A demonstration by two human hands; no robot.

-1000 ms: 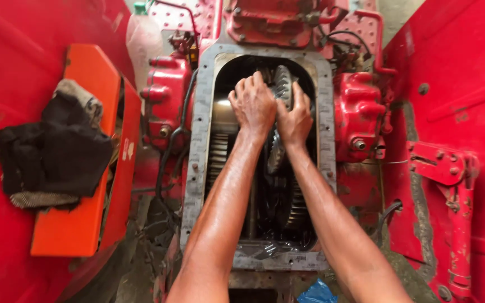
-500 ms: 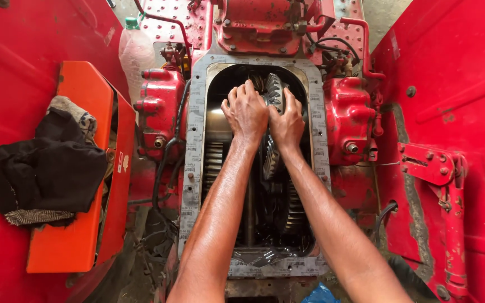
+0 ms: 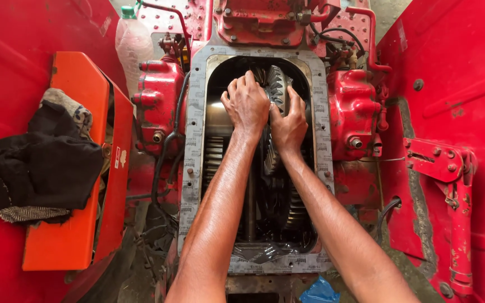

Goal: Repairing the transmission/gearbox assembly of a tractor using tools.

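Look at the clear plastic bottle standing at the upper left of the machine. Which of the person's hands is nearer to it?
Left. The left hand grips the large toothed gear on the side facing the bottle; the right hand lies beyond the gear, farther away.

Repair workshop: opened red tractor gearbox (image 3: 197,112), oily gears (image 3: 276,90).

The housing (image 3: 355,112) and fenders (image 3: 456,67) are bright red, the toolbox (image 3: 68,168) orange under black cloth (image 3: 40,163), the gasket (image 3: 195,146) grey, the toothed gear (image 3: 276,84) dark steel, the scrap (image 3: 318,292) blue.
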